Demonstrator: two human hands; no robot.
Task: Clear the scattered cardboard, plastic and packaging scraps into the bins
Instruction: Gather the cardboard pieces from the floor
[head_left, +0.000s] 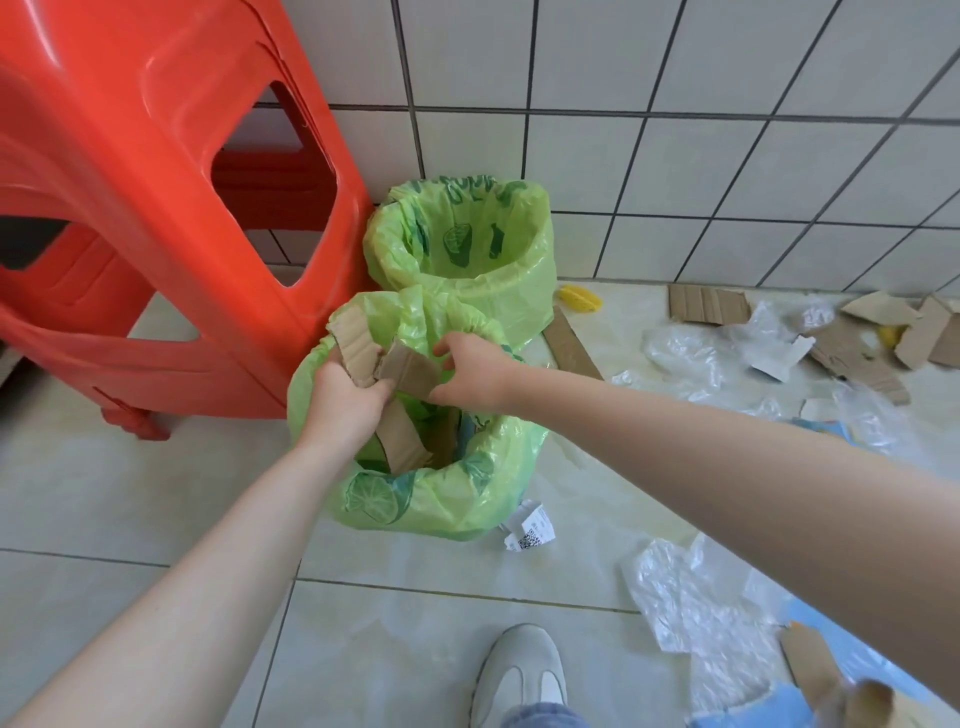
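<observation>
While both hands work above the nearer bin, the lot stands as follows.

Left hand (340, 400): fingers curled tight round a bunch of cardboard pieces (358, 348), held over the mouth of the near bin.
Right hand (470, 366): fingers and thumb pinching a folded cardboard scrap (413, 374), which touches the bunch in the other hand.
Near bin (441, 493): lined with a green bag printed with citrus slices; more cardboard strips (402, 441) stand inside it, leaning against the left side.
Far bin (467, 244): same green liner, set against the tiled wall (675, 156), just behind the near bin; contents cannot be told.
Red plastic stool (156, 208): left of both bins, touching or nearly touching them.
Long cardboard strip (571, 343): flat on the floor, just right of the far bin.
Yellow object (579, 299): on the floor by the wall, near that strip.
Loose cardboard (709, 306): several torn pieces at the right along the wall.
Clear plastic wrap (691, 597): crumpled sheets on the floor at the right, more of it among the cardboard farther back.
Paper label (530, 532): crumpled, with a printed code, touching the base of the near bin.
Shoe (519, 675): pale, on the floor tile at the bottom edge.
</observation>
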